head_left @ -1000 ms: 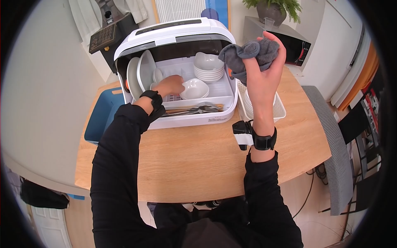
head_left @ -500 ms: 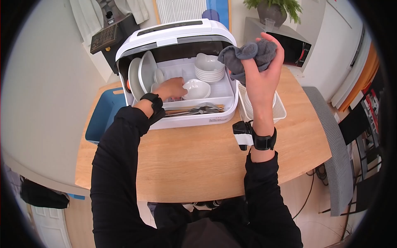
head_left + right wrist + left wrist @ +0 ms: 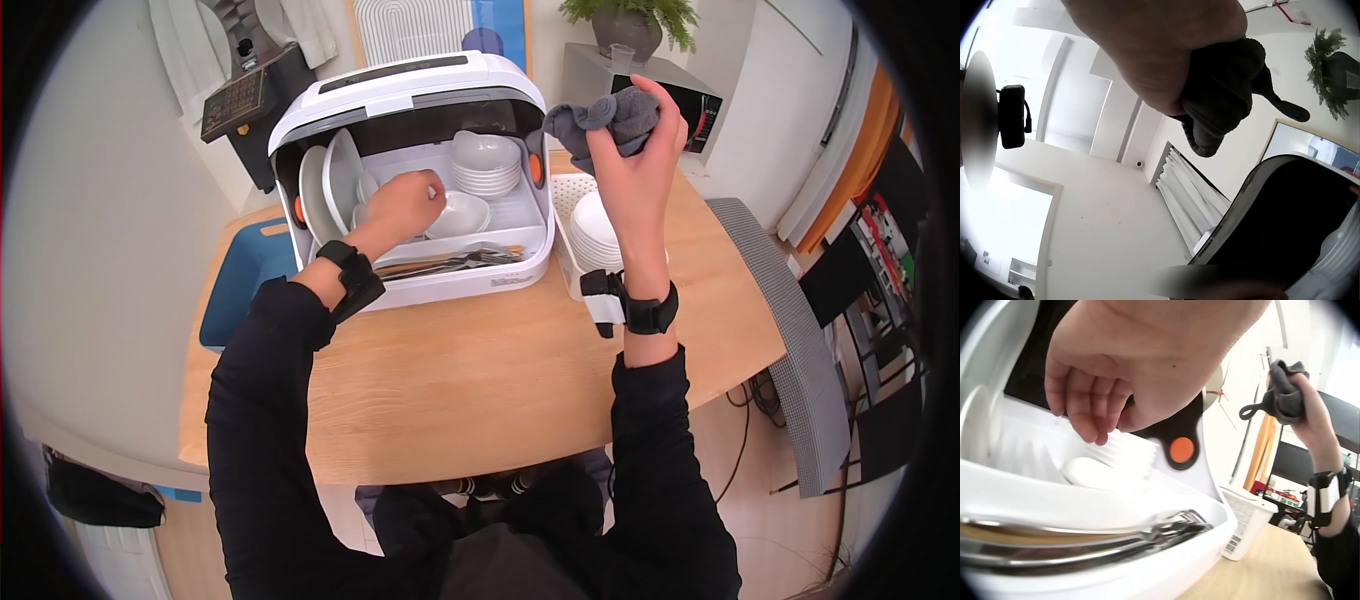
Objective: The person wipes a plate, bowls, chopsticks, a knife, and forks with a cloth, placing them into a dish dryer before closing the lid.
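My right hand [image 3: 641, 165] holds a bunched grey cloth [image 3: 625, 118] up in the air, to the right of a white countertop dish dryer [image 3: 505, 270] with its lid raised. Over the dryer's rack hovers my left hand [image 3: 402, 208], its fingers loosely curled with nothing between them in the left wrist view. Just beside that hand is a small white bowl [image 3: 460, 215]. Behind it stands a stack of white bowls [image 3: 487, 165]. White plates [image 3: 343, 180] lean upright at the dryer's left. Along its front compartment lies cutlery [image 3: 460, 260].
A white basket [image 3: 565, 240] with stacked white bowls [image 3: 594, 225] stands right of the dryer. On the left sits a blue bin [image 3: 235, 290]. Behind are a microwave [image 3: 590, 85] and a potted plant [image 3: 628, 30]. The wooden table [image 3: 470, 380] ends near my body.
My left hand has lifted from the rack and come away from the small bowl. The head view has shifted slightly, showing more of the basket. The right hand still holds the cloth.
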The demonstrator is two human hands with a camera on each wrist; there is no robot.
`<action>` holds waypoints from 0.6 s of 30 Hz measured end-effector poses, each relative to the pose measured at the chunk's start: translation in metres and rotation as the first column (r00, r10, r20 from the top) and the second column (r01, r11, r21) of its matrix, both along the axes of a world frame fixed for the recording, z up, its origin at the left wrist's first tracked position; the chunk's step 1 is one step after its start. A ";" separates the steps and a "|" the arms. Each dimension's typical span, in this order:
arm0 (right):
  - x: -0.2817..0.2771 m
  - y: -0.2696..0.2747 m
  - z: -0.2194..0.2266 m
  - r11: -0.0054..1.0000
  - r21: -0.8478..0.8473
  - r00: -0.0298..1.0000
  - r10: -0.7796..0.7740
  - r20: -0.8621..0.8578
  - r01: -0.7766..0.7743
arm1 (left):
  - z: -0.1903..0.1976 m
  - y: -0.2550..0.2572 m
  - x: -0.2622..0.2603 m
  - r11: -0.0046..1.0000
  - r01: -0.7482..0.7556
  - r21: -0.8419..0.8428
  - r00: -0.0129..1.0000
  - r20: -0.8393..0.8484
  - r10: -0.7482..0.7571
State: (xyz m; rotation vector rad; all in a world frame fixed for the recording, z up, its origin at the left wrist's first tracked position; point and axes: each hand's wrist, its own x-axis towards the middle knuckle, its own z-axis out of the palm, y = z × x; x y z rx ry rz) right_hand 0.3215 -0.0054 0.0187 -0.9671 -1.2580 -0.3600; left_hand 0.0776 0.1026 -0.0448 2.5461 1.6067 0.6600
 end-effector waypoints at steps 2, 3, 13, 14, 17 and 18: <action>0.016 -0.001 0.001 0.993 0.005 0.986 -0.121 0.112 0.122 | 0.008 -0.020 0.023 0.994 0.098 0.051 0.992 0.073 -0.101; 0.027 -0.002 0.000 0.988 0.002 0.976 -0.151 0.157 0.153 | 0.012 -0.031 0.036 0.988 0.136 0.073 0.987 0.078 -0.142; 0.121 -0.004 -0.016 0.911 -0.257 0.847 -0.155 0.508 0.321 | 0.007 -0.041 0.165 0.974 0.223 0.039 0.975 -0.025 -0.222; 0.131 0.000 -0.019 0.895 -0.217 0.764 -0.184 0.618 0.391 | 0.005 -0.037 0.173 0.980 0.198 0.001 0.979 -0.053 -0.197; 0.144 0.005 -0.024 0.883 -0.312 0.799 -0.107 0.592 0.349 | 0.004 -0.028 0.186 0.988 0.127 -0.090 0.978 -0.156 -0.140; 0.146 0.007 -0.028 0.887 -0.328 0.813 -0.086 0.576 0.326 | 0.006 -0.030 0.188 0.987 0.125 -0.098 0.975 -0.171 -0.140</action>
